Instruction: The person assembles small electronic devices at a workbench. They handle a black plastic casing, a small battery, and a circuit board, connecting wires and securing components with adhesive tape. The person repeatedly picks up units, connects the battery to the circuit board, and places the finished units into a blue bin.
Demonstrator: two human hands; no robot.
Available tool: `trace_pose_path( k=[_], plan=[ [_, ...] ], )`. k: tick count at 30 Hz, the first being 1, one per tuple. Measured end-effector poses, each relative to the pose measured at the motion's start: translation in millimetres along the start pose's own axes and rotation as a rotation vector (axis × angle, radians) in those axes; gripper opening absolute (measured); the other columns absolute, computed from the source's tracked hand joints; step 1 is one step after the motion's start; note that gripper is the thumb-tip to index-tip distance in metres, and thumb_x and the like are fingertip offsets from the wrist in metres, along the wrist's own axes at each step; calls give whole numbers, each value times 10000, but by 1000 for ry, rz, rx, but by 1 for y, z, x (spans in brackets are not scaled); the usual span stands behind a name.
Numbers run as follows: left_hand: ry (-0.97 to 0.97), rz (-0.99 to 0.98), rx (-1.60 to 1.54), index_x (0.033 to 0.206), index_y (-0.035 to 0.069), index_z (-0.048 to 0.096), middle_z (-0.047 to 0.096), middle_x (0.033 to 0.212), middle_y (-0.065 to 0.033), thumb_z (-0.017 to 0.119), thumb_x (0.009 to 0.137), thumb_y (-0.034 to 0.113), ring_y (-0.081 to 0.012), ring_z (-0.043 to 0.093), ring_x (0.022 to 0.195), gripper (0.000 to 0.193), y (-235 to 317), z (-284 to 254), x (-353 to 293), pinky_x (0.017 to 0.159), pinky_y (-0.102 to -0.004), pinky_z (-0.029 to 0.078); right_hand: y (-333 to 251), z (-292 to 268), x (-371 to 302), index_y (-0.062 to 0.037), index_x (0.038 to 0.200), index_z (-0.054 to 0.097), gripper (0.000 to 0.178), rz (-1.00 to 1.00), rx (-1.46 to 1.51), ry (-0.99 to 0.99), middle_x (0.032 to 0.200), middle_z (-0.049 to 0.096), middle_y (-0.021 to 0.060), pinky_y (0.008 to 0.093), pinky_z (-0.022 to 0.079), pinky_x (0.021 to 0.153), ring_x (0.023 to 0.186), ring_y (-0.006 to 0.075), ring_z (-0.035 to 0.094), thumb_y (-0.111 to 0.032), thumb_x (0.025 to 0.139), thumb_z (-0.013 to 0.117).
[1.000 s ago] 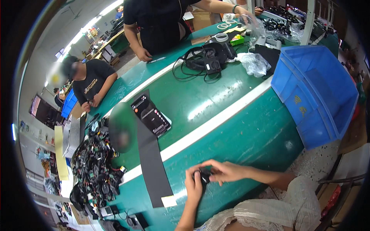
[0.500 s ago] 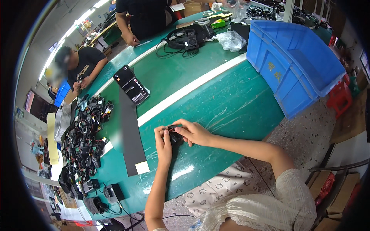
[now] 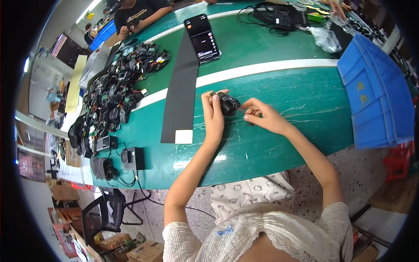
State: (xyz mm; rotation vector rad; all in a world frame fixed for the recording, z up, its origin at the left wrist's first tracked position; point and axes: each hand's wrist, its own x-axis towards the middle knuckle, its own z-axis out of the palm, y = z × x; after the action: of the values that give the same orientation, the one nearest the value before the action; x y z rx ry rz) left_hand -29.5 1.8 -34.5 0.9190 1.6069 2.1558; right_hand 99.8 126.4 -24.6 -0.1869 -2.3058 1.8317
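Observation:
My left hand (image 3: 214,114) is closed around a small rounded black device (image 3: 228,104) with a glossy part, held just above the green table. To its right, my right hand (image 3: 265,118) has its thumb and fingers pinched together on what looks like a thin dark wire (image 3: 243,110) running toward the device. A small dark end shows below those fingers; its kind is too small to tell. Beyond my left hand lies a long black strip (image 3: 181,91) with a pale square at its near end. A lit phone (image 3: 203,39) stands propped at the strip's far end.
A heap of black wired parts (image 3: 114,94) covers the table's left side. Nearer are a black box-shaped device (image 3: 132,158) and cables. A blue crate (image 3: 377,98) stands at the right. Across the table are a seated person (image 3: 139,17), a plastic bag (image 3: 325,39) and coiled black cables (image 3: 270,17).
My right hand has drawn away to the right from my left hand, so the black device now shows between them. The view has shifted, showing more floor and a chair.

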Motion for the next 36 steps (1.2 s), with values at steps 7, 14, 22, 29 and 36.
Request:
trace_pose_path(
  k=[7, 14, 22, 29, 36],
  plan=[
    [121, -52, 152, 1036, 22, 398, 579, 940, -104, 354, 976, 180, -124, 535, 809, 174, 7, -6, 7, 744, -254, 446, -8, 3, 2, -15, 1085, 480, 279, 181, 286, 65, 795, 555, 15, 206, 436, 584, 685, 69, 527, -134, 855, 585],
    [204, -44, 318, 1066, 33, 411, 522, 904, -76, 368, 970, 222, -127, 512, 834, 216, 2, -4, 4, 711, -248, 451, 25, 2, 9, -2, 1141, 445, 378, 38, 319, 234, 792, 534, 26, 209, 409, 552, 651, 70, 481, -150, 839, 616],
    [208, -156, 183, 1085, 48, 356, 484, 966, -97, 295, 979, 232, -152, 538, 891, 221, 5, -1, 6, 595, -230, 517, 17, -8, 5, 44, 1171, 419, 361, 63, 506, 225, 991, 557, 109, 254, 464, 751, 851, 134, 552, -95, 869, 559],
    [165, 221, 319, 1117, 5, 348, 527, 1105, -168, 295, 977, 149, -195, 498, 973, 208, 19, -19, 4, 912, -328, 368, -4, -5, 14, 23, 1154, 439, 346, -116, 432, 386, 1003, 557, 89, 264, 469, 799, 921, 129, 555, 7, 836, 574],
    [68, 392, 220, 1018, 44, 255, 466, 1148, -240, 254, 970, 184, -257, 562, 891, 148, 47, 3, -8, 763, -384, 538, -42, -2, -17, -12, 1095, 481, 356, -461, -3, 576, 932, 556, 82, 243, 464, 705, 763, 115, 558, -1, 783, 652]
  ],
)
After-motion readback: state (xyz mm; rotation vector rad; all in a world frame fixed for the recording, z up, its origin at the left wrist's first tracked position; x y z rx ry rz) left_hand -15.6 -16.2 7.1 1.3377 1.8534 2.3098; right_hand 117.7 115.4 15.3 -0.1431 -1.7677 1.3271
